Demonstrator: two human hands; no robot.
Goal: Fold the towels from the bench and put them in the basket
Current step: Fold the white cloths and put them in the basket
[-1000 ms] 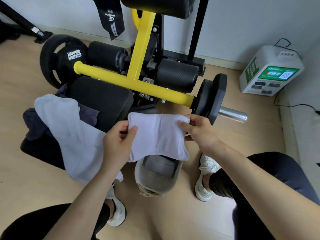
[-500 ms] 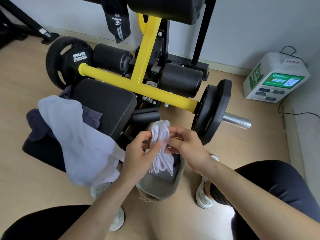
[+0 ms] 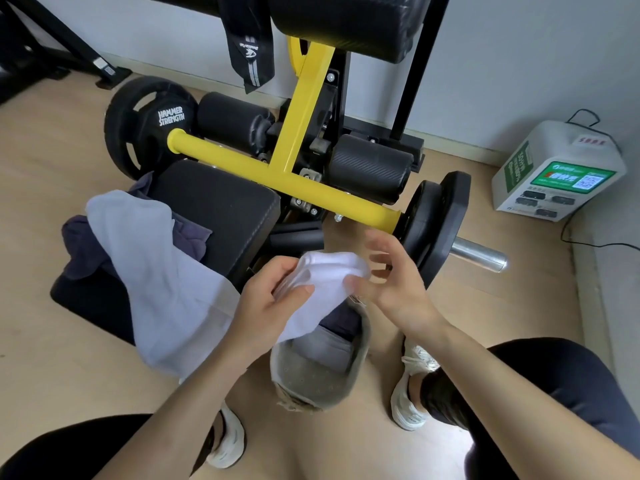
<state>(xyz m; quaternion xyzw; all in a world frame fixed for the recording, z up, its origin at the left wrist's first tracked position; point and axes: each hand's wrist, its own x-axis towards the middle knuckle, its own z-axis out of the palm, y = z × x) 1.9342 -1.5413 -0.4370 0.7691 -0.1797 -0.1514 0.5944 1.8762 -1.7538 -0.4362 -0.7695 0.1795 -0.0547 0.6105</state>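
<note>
My left hand (image 3: 273, 299) grips a folded white towel (image 3: 322, 282) just above the grey felt basket (image 3: 304, 379) on the floor. My right hand (image 3: 388, 282) is beside the towel with spread, blurred fingers; its thumb touches the towel's right edge. Folded grey and dark cloth lies inside the basket. A larger white towel (image 3: 152, 271) hangs over the front of the black bench pad (image 3: 221, 206), and a dark purple towel (image 3: 83, 247) lies under it at the left.
The yellow bar (image 3: 287, 188) with black weight plates (image 3: 436, 223) crosses behind the bench. A white charging box (image 3: 561, 171) stands by the wall at right. My knees and white shoes (image 3: 412, 393) flank the basket.
The towel went from stretched between both hands to folded in half, then bunched into my left hand. My right hand has let go and opened. The view moved closer.
</note>
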